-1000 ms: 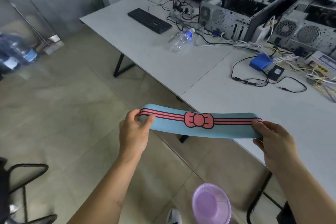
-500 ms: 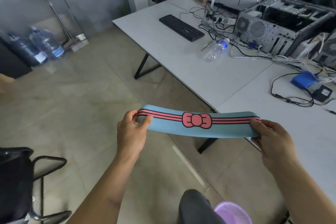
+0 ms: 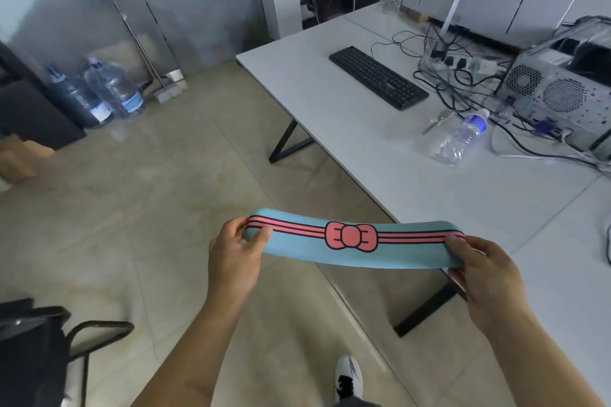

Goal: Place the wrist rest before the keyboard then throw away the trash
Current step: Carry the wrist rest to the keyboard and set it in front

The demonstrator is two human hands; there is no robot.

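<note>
I hold a long light-blue wrist rest [image 3: 357,249] with pink stripes and a pink bow level in the air, over the floor beside the table's near edge. My left hand [image 3: 234,253] grips its left end and my right hand [image 3: 484,269] grips its right end. A black keyboard [image 3: 378,76] lies at an angle far back on the white table [image 3: 347,142]. An empty clear plastic bottle [image 3: 458,140] with a blue cap lies on its side to the right of the keyboard.
An open computer case [image 3: 558,92], a power strip [image 3: 459,61] and tangled cables crowd the table's right back. Large water jugs [image 3: 109,96] and a broom stand by the far wall. A black chair [image 3: 39,350] is at lower left. My shoe [image 3: 348,377] shows below.
The view has swung left and forward, so the keyboard and bottle sit further right and nearer. The purple bin at the bottom is out of view. Both hands still hold the wrist rest.
</note>
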